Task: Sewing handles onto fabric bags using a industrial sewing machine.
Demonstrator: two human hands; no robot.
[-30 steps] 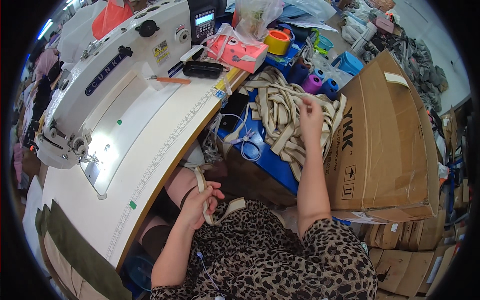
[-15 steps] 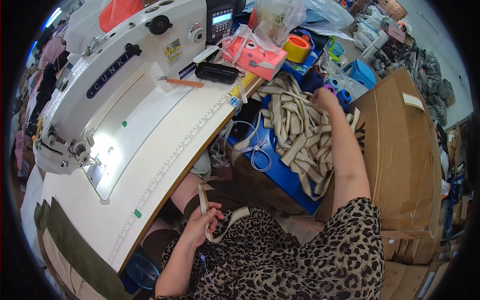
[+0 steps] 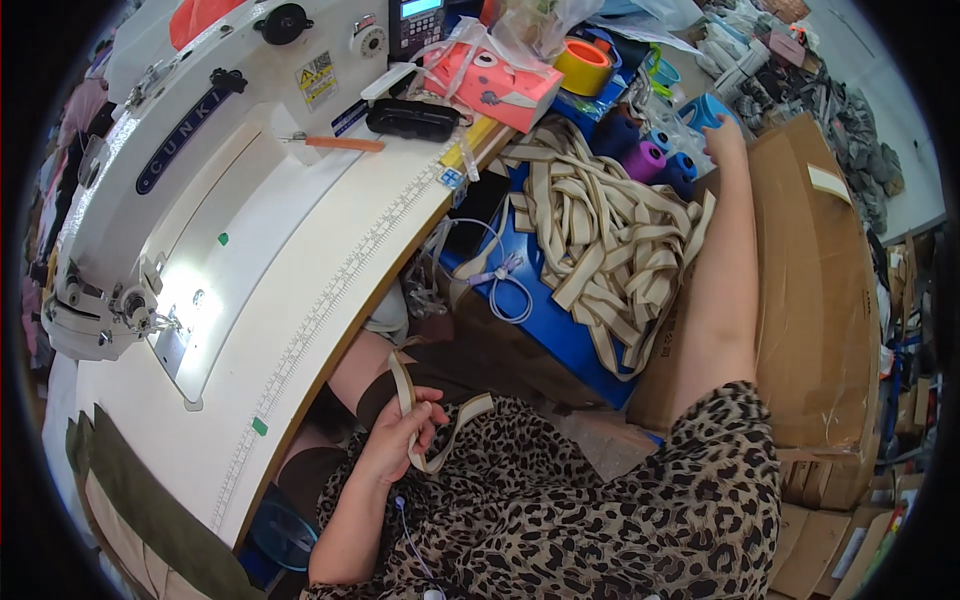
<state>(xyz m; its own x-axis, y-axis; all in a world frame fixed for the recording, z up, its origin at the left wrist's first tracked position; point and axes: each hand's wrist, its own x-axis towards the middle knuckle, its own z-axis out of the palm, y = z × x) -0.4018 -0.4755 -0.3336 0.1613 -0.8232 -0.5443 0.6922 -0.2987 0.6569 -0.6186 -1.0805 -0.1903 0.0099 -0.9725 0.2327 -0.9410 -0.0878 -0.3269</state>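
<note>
My left hand (image 3: 405,437) is closed over my lap around a strip of beige webbing (image 3: 403,385) with brown edges. One end of the strip rises above my fingers, and the other loops out to the right. My right arm stretches far forward past a big heap of the same webbing strips (image 3: 600,225) lying on a blue surface (image 3: 520,335). At its end my right hand (image 3: 727,143) is beside a small blue plastic container (image 3: 703,110), its fingers partly spread with nothing visible in them. Whether they touch the container I cannot tell.
A white sewing machine (image 3: 120,225) with a lit needle area stands on the white table (image 3: 290,330) at left. Thread spools (image 3: 643,160) sit behind the heap. A large cardboard box (image 3: 815,300) stands at right. Dark green fabric (image 3: 150,500) hangs at the near left.
My right hand has moved from the far edge of the webbing heap, by the spools, farther away and right to the blue container. My left hand still holds its strip.
</note>
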